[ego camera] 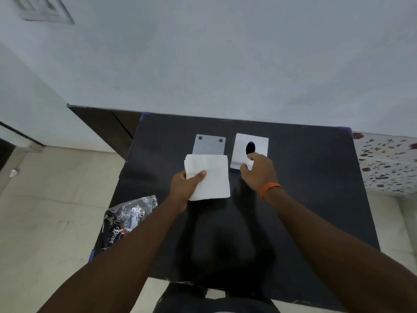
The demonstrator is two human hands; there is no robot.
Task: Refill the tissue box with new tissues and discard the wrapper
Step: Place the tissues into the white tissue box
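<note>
Left hand [187, 184] pinches the tissue stack [208, 177], thumb on top. Just beyond it lies the grey base plate [208, 145]. Right hand [259, 170] curls, part-open, on the white box cover [250, 150]. Wrapper [128, 220] lies behind the left forearm. Best squared on the base before covering.

A black table [304, 177] is set against a pale wall [225, 53]. Beige floor tiles [45, 199] are seen to its left, and a speckled surface [388, 161] at its right edge.
</note>
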